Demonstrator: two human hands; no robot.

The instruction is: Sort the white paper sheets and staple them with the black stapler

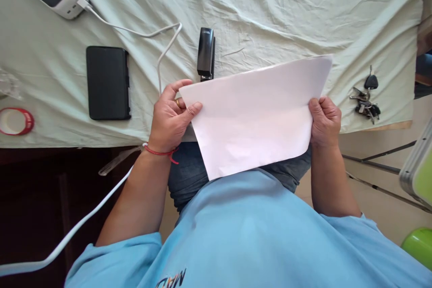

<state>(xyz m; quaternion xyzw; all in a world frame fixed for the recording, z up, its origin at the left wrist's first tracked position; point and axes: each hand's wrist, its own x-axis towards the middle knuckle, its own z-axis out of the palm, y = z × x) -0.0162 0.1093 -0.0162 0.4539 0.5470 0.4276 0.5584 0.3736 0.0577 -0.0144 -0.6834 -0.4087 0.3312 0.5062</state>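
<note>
I see open cloth across the far middle and right of the table (270, 9). The black stapler (205, 54) stands just beyond the sheet of paper (253, 112). The phone (108, 83) and white cable (162, 49) crowd the left; keys (366, 96) lie right.

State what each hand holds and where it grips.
Both grip one white paper sheet: left hand pinches its left corner, right hand its right edge.
</note>
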